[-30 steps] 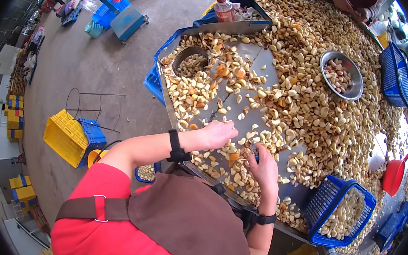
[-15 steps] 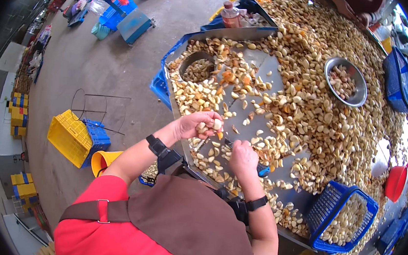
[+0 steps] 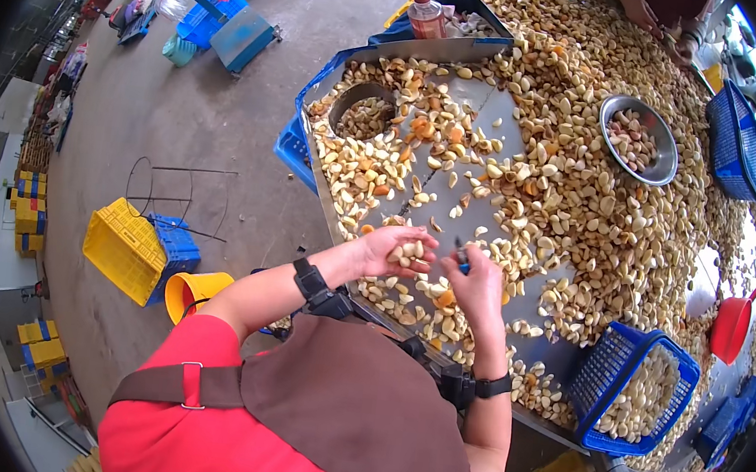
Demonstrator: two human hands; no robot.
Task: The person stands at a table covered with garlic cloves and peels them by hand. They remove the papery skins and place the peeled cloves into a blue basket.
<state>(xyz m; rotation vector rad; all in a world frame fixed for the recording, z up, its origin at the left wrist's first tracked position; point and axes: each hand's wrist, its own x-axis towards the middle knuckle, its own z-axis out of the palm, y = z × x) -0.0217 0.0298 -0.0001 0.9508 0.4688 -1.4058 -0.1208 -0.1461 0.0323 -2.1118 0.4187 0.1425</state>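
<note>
Head view: the left hand (image 3: 398,249) is cupped and closed around a few pale cloves (image 3: 409,252), held just above the metal worktop (image 3: 489,119). Just beside it, to its right, the right hand (image 3: 476,280) is pinched together on a small dark tool (image 3: 462,255). More loose cloves lie below and beyond both hands. A blue basket (image 3: 605,385) stands farther right of the right hand.

head-worn fisheye, looking down, close overhead
</note>
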